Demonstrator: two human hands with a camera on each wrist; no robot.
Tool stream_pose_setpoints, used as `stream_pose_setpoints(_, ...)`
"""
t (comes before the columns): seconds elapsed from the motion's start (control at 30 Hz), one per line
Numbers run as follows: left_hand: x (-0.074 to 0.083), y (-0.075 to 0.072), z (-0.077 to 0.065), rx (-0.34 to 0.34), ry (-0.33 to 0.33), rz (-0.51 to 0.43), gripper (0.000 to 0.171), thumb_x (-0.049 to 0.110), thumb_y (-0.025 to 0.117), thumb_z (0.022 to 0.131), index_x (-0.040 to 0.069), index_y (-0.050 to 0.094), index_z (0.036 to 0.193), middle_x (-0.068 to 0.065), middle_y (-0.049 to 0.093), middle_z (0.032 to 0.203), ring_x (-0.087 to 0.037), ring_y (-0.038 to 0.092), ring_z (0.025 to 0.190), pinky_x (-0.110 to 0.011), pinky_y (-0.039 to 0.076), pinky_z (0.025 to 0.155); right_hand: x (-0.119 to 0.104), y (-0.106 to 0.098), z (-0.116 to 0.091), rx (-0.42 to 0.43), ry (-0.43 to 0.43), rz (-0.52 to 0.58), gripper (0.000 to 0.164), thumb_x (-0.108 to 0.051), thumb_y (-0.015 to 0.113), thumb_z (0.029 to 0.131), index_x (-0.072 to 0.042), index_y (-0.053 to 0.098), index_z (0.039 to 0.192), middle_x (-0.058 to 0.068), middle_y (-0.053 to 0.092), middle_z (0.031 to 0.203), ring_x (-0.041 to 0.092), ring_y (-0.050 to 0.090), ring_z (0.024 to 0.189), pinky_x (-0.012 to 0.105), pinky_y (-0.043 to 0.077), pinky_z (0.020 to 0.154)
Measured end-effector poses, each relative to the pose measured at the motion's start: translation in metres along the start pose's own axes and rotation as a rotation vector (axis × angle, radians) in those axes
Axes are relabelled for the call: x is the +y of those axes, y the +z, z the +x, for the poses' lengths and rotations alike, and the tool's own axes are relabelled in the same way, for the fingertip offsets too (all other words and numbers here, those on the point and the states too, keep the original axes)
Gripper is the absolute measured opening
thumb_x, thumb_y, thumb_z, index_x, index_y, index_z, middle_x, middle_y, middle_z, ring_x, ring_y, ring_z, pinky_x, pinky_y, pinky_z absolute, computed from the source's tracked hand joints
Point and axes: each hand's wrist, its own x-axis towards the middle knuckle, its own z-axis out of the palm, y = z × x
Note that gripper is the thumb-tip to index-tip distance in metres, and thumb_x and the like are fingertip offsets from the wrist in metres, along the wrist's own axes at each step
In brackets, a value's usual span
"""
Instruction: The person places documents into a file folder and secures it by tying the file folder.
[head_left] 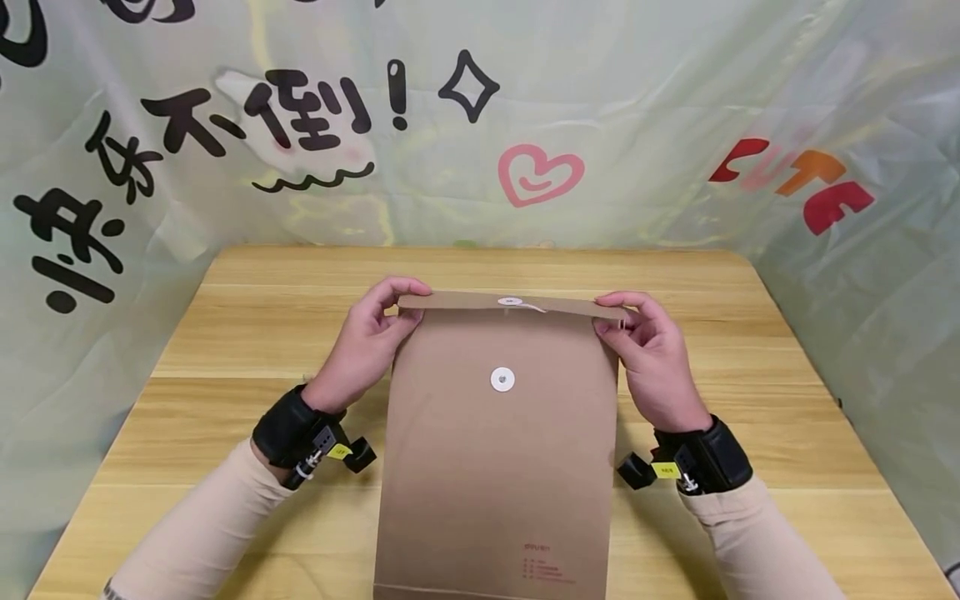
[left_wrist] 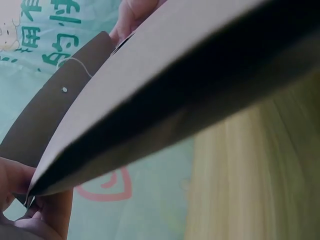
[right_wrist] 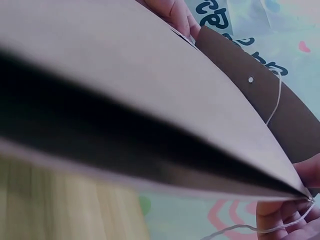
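Note:
A brown kraft paper document envelope (head_left: 495, 467) stands in front of me, its folded top flap (head_left: 457, 301) tipped over at the far end. My left hand (head_left: 371, 333) pinches the envelope's upper left corner between thumb and fingers. At the upper right corner my right hand (head_left: 656, 358) grips in the same way. One white round button (head_left: 502, 379) sits on the front panel, another (head_left: 510, 302) on the flap. Beside the flap hangs a thin white string (right_wrist: 276, 102), and a second string (right_wrist: 235, 227) runs by my right fingers. Both wrist views show the envelope's side as a dark hollow.
Underneath is a wooden table (head_left: 750, 375) with light grain, its far edge meeting a pale printed cloth backdrop (head_left: 637, 100). Each forearm wears a black wrist strap (head_left: 288, 425) with a small camera (head_left: 636, 471).

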Motion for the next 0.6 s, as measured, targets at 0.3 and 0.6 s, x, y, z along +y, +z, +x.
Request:
stream_pose_setpoints(0.3, -0.0034, 0.0023, -0.0026, -0.012, -0.024, -0.029, 0.028, 0.000, 0.052, 0.102, 0.008, 0.064, 0.126, -0.013, 0.065, 0.114, -0.010, 0.056, 0.055, -0.024, 0.048, 0.055, 0.0079, -0.0019, -0.0019, -0.001, -0.010, 0.003, 0.018, 0.002, 0.060, 0.098, 0.000, 0.063, 0.115, -0.003, 0.070, 0.105, 0.011, 0.066, 0.087, 0.020, 0.052, 0.069)
stream_pose_setpoints(0.6, -0.0098, 0.0023, -0.0043, -0.021, 0.026, 0.056, 0.025, 0.003, 0.052, 0.103, 0.008, 0.071, 0.118, -0.006, 0.062, 0.133, -0.015, 0.067, 0.105, -0.026, 0.057, 0.075, 0.0089, -0.0030, -0.0024, -0.019, 0.013, -0.112, 0.014, 0.001, 0.061, 0.098, -0.001, 0.067, 0.110, -0.004, 0.067, 0.103, 0.008, 0.062, 0.085, 0.019, 0.050, 0.070)
